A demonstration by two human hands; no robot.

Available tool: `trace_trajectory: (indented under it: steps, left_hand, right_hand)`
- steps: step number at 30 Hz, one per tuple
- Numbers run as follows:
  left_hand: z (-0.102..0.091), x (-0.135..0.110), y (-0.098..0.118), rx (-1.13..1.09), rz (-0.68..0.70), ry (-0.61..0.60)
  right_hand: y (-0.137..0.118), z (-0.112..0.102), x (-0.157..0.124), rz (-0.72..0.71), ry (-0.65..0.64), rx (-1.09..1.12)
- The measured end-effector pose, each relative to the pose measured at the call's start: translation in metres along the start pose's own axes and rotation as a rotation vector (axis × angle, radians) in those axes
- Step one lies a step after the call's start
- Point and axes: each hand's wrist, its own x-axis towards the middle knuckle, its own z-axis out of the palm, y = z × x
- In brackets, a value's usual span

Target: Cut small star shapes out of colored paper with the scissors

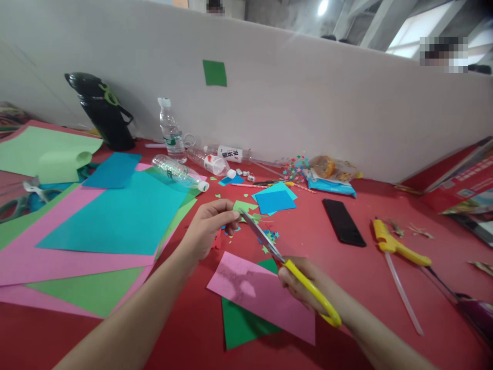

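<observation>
My right hand (302, 280) is wrapped round the yellow-handled scissors (314, 290), whose blades point up and left. Their tips meet a small piece of light green paper (242, 207) that my left hand (208, 226) pinches between thumb and fingers. Below the blades lie small cut paper stars (271, 235) and green scraps. A pink paper sheet (252, 294) with faint star outlines rests over a dark green sheet (246, 326) beneath my hands. Beyond the scissor tips sits a small stack of blue paper (275, 199).
Large coloured sheets (115, 221) cover the left side, near a black flask (106, 115). Plastic bottles (179, 173) lie and stand along the white partition (269, 103). On the right are a black phone (343, 222) and a yellow glue gun (400, 249) with its cord.
</observation>
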Motion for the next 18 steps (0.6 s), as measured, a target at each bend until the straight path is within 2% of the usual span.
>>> trace_trajectory:
  steps: [10, 18]
  left_hand:
    - [-0.0019, 0.0000, -0.0018, 0.002, -0.013, 0.002]
    - [-0.0001, 0.0012, -0.0028, -0.017, -0.014, 0.020]
  right_hand:
    - [0.0076, 0.0007, 0.0024, -0.022, 0.016, -0.004]
    - [0.0041, 0.0010, 0.0029, 0.005, 0.023, -0.017]
